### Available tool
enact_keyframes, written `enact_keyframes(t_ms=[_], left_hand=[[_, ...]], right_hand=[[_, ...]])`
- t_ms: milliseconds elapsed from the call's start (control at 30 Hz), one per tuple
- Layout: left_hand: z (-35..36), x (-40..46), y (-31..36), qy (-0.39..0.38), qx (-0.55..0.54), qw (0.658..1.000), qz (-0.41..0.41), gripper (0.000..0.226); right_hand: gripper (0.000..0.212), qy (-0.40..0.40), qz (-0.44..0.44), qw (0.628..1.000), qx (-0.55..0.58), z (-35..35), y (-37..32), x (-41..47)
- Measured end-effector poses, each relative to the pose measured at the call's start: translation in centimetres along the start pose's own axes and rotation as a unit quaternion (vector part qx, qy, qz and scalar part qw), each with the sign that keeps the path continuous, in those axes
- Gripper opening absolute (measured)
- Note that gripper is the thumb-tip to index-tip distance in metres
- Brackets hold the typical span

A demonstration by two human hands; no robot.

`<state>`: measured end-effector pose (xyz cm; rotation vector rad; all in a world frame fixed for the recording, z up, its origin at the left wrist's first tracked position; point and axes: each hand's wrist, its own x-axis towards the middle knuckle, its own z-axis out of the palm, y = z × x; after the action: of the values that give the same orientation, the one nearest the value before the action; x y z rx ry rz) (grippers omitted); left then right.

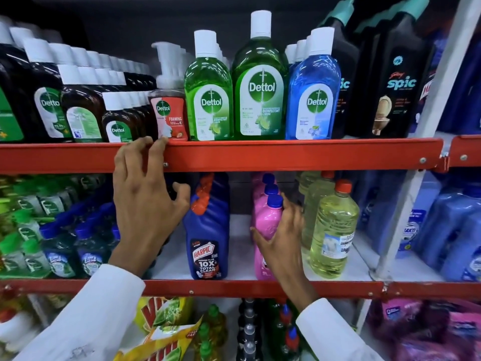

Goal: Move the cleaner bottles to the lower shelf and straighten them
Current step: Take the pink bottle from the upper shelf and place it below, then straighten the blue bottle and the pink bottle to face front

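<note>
On the lower shelf (260, 286) a blue Harpic bottle (208, 230) stands upright, with more of its kind behind it. To its right is a row of pink bottles (266, 222) with blue caps, then yellow bottles (333, 230) with red caps. My right hand (283, 235) wraps around the right side of the front pink bottle, fingers spread on it. My left hand (145, 194) reaches up just left of the Harpic bottle; its fingertips touch the red edge of the upper shelf (286, 153), and it holds nothing. Black Spic bottles (395, 82) stand on the upper shelf at right.
Green and blue Dettol bottles (257, 87) and brown Dettol bottles (80, 110) crowd the upper shelf. Small green and blue dish-liquid bottles (57, 246) fill the lower shelf's left. A grey upright post (406, 183) stands at right. Yellow pouches (166, 324) lie on the shelf below.
</note>
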<state>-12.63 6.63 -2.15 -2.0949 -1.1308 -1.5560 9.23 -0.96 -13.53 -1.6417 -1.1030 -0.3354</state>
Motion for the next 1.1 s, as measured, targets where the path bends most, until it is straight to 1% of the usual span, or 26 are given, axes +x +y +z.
enact_keyframes(t_ms=[100, 167, 233, 267, 300, 333, 367, 400, 433, 467, 533, 600, 667, 733, 800, 933, 1000, 1100], left_hand=[[-0.1, -0.1, -0.1, -0.007, 0.003, 1.000, 0.005, 0.072], [-0.3, -0.3, 0.0, -0.018, 0.004, 1.000, 0.008, 0.076], [-0.2, -1.6, -0.2, -0.018, -0.014, 1.000, 0.014, 0.077], [-0.1, -3.0, -0.5, -0.013, -0.033, 0.999, 0.017, 0.074], [0.3, -4.9, -0.9, -0.009, -0.058, 0.998, 0.017, 0.071], [0.7, -6.9, -1.4, -0.016, -0.087, 0.996, 0.007, 0.067], [1.3, -9.0, -2.0, -0.037, -0.120, 0.992, -0.015, 0.063], [1.8, -10.8, -2.7, -0.072, -0.153, 0.984, -0.049, 0.062], [2.4, -12.3, -3.4, -0.114, -0.187, 0.971, -0.092, 0.065], [3.1, -13.3, -4.1, -0.156, -0.220, 0.954, -0.133, 0.071], [4.5, -14.5, -5.6, -0.232, -0.273, 0.914, -0.192, 0.081], [5.7, -14.9, -6.9, -0.305, -0.300, 0.880, -0.206, 0.075], [6.8, -14.8, -7.8, -0.365, -0.315, 0.857, -0.184, 0.067], [7.8, -14.5, -8.3, -0.384, -0.303, 0.859, -0.148, 0.060], [8.5, -14.1, -8.3, -0.391, -0.286, 0.866, -0.122, 0.057], [9.4, -14.1, -8.4, -0.388, -0.278, 0.871, -0.116, 0.055], [9.6, -14.2, -8.4, -0.386, -0.270, 0.875, -0.115, 0.055], [9.7, -14.3, -8.6, -0.392, -0.274, 0.869, -0.129, 0.055]], right_hand=[[0.099, 0.001, 0.011, 1.000, -0.012, 0.1, -0.2, -0.1], [0.107, -0.001, 0.020, 1.000, -0.005, -0.2, -0.5, -0.5], [0.110, 0.025, 0.014, 1.000, -0.011, -0.6, -0.8, -1.1], [0.105, 0.056, -0.007, 0.998, -0.010, -0.8, -1.0, -1.7], [0.095, 0.090, -0.040, 0.995, 0.000, -0.9, -1.2, -2.3], [0.082, 0.115, -0.081, 0.990, 0.014, -0.8, -1.4, -3.3], [0.066, 0.123, -0.124, 0.984, 0.020, -0.5, -1.7, -4.3], [0.053, 0.107, -0.156, 0.982, 0.021, 0.1, -1.8, -5.3], [0.045, 0.069, -0.163, 0.984, 0.025, 0.8, -1.9, -6.3], [0.042, 0.015, -0.139, 0.990, 0.033, 1.6, -2.1, -7.0], [0.043, -0.099, -0.046, 0.993, 0.040, 3.4, -2.2, -7.8], [0.049, -0.185, 0.027, 0.982, 0.033, 4.9, -2.0, -7.4], [0.055, -0.242, 0.056, 0.969, 0.015, 5.9, -1.7, -6.7], [0.055, -0.277, 0.063, 0.959, -0.008, 6.5, -1.2, -6.2], [0.048, -0.299, 0.059, 0.952, -0.033, 6.7, -0.7, -5.9], [0.034, -0.306, 0.038, 0.951, -0.034, 6.8, 0.2, -5.9], [0.032, -0.305, 0.035, 0.951, -0.029, 6.8, 0.5, -5.9], [0.031, -0.306, 0.040, 0.951, -0.017, 6.9, 0.8, -6.1]])
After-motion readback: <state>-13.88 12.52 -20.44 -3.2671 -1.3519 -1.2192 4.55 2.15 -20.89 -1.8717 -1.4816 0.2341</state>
